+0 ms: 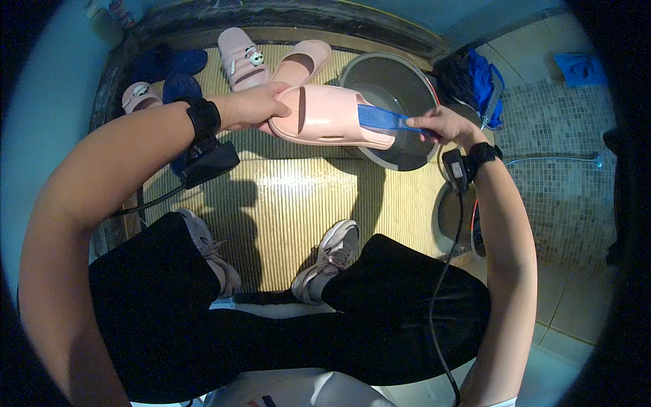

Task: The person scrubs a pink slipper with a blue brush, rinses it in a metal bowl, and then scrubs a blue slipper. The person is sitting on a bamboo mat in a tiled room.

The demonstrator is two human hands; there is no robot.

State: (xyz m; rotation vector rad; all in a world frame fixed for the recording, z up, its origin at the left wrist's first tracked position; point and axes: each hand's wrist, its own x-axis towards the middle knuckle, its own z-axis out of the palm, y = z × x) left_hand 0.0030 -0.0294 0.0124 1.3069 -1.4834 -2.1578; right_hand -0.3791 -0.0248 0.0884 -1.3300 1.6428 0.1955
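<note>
My left hand [257, 108] grips the toe end of a pink slide slipper [330, 114], held sideways over the ribbed mat with its heel over a grey basin [348, 76]. My right hand [440, 124] holds the handle of a blue brush [381, 118], whose far end goes into the slipper's foot opening and is hidden there. Liquid appears to lie in the basin. Behind the held slipper, another plain pink slipper [311, 53] rests on the mat, beside a pink slipper with a panda figure [239, 56].
Dark blue slippers [185, 62] and another pink slipper with a figure [140, 95] lie at the far left. A blue bag [483, 84] and a hose [549, 158] are at the right. My shoes [333, 254] stand on the ribbed mat [295, 203].
</note>
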